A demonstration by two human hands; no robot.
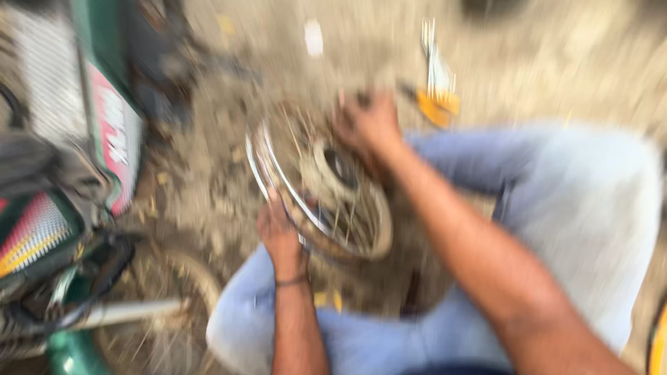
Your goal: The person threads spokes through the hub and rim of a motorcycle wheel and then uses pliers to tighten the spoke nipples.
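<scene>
Landmark: a spoked wheel rim (316, 187) is held tilted above the dirt ground (556, 62), between the person's knees in pale blue trousers (590, 208).
Wheel hub: a round hub (333, 170) with a dark centre is seen inside the rim, joined to it by thin spokes.
Left hand: the left hand (278, 232) is closed around the near left edge of the rim, with the fingers wrapped over the shiny metal; a dark band is worn on the wrist.
Right hand: the right hand (368, 125) is laid on the far upper side of the rim, above the hub; it is curled, but how far it is closed cannot be told through the blur.
Tools: a yellow-handled tool (438, 101) is seen lying on the ground beyond the rim, just past the right hand.
Vehicle: a green motorcycle (69, 139) is parked to the left of the rim, with a pink and white panel (114, 139) on its side.
Second wheel: another spoked wheel (167, 312) is fitted on the motorcycle, below and left of the rim.
Scrap: a small white scrap (314, 36) lies on the ground well beyond the rim.
</scene>
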